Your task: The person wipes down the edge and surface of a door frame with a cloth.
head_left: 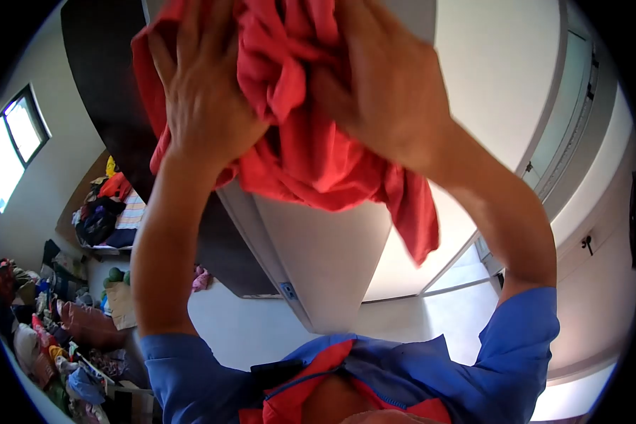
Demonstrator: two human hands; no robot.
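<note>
A crumpled red cloth [318, 162] is held up at the top middle of the view, with one end hanging down at the right. My left hand [208, 99] lies on the cloth's left part, its fingers reaching upward over the fabric. On the other side, my right hand [392, 88] is closed on the cloth, its thumb pressing into the folds and its fingertips cut off by the top edge. Behind the cloth stand a dark door panel [237, 247] and a pale wall edge [318, 247].
At the lower left, a heap of clothes and bags [85, 325] covers the floor. Beyond it, a bed [131, 212] holds more clothes, under a window [14, 145]. A pink cloth [202, 278] lies near the dark panel. A white door [498, 78] is at the right.
</note>
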